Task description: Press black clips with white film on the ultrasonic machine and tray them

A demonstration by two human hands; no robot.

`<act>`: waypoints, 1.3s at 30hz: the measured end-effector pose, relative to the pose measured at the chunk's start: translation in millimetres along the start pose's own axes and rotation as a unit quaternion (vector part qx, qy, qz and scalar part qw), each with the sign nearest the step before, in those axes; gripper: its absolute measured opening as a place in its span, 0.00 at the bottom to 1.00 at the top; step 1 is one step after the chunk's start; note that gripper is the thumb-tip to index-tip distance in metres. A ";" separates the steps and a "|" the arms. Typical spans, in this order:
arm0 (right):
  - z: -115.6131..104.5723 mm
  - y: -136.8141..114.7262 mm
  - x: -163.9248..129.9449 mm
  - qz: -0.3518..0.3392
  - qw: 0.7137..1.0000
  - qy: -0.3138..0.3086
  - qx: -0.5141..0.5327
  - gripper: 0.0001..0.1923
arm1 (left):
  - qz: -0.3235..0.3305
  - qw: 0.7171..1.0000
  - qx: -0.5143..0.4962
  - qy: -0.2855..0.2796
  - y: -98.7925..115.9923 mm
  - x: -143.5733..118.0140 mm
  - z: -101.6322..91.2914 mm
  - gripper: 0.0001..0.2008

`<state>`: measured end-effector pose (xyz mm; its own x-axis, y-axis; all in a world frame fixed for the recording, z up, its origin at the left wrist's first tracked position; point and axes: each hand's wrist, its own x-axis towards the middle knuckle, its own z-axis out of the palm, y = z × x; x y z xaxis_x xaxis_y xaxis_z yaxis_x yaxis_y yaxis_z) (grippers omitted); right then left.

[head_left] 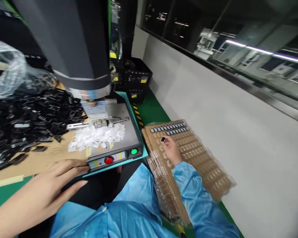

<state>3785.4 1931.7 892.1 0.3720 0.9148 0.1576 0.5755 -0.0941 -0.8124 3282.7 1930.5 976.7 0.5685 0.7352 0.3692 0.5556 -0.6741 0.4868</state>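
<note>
My right hand (173,150) pinches a small black plastic part (163,139) between thumb and fingertips. It is over the left side of a clear plastic tray (198,158) with rows of pockets. Dark pieces with pale faces (168,127) fill the far row and part of the second row. Stretched out, my left hand (52,185) rests its fingertips on the front edge of a machine base (132,132), left of a red button (109,160). Nothing shows in that hand. A green button (133,151) sits at the base's right corner.
A dark machine head (74,39) hangs over a metal fixture (99,123). White pieces (96,135) are heaped before it. Many loose black parts (39,112) cover the cardboard at left, beside a clear plastic bag (12,72). A white wall (213,105) stands at right.
</note>
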 end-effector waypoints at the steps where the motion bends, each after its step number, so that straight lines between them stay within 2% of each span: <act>1: 4.5 -0.9 3.4 -0.015 1.000 -0.021 -0.002 0.20 | -0.005 0.999 0.007 -0.042 0.0 -1.4 8.4 0.14; 4: 34.3 -21.3 22.2 -0.112 0.990 -0.083 -0.024 0.21 | -0.022 0.996 0.004 -0.092 7.3 1.8 34.4 0.15; 7: 80.5 -50.5 50.0 -0.209 0.970 -0.116 -0.044 0.22 | -0.019 0.993 -0.018 -0.114 22.6 7.3 56.4 0.14; 11: 140.0 -68.8 83.2 -0.251 0.951 -0.155 -0.089 0.19 | -0.022 0.990 -0.024 -0.139 30.2 5.4 74.1 0.14; 15: 171.7 -71.4 95.8 -0.282 0.928 -0.185 -0.157 0.21 | -0.036 0.991 -0.005 -0.132 16.3 5.6 80.9 0.14; 18: 182.1 -78.2 95.3 -0.281 0.917 -0.171 -0.226 0.24 | -0.030 0.993 -0.007 -0.115 8.0 11.7 85.6 0.13; 23: 199.9 -94.3 84.6 -0.284 0.892 -0.193 -0.293 0.25 | -0.023 0.990 -0.023 -0.135 8.8 15.9 96.9 0.13; 27: 208.6 -96.3 78.0 -0.300 0.889 -0.195 -0.286 0.26 | -0.025 0.992 -0.020 -0.126 2.2 14.1 101.7 0.13; 32: 201.7 -88.6 86.4 -0.277 0.914 -0.154 -0.254 0.31 | -0.044 0.995 -0.011 -0.084 -11.6 23.0 106.3 0.12; 39: 196.7 -79.7 104.5 -0.329 0.909 -0.148 -0.210 0.26 | -0.037 0.996 -0.008 -0.085 -10.2 25.7 112.1 0.11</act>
<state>3635.2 2112.1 862.9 -0.3298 0.8867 0.3239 0.8524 0.4272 -0.3015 3359.6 1948.3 892.5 0.6208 0.7598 0.1934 0.5910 -0.6156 0.5213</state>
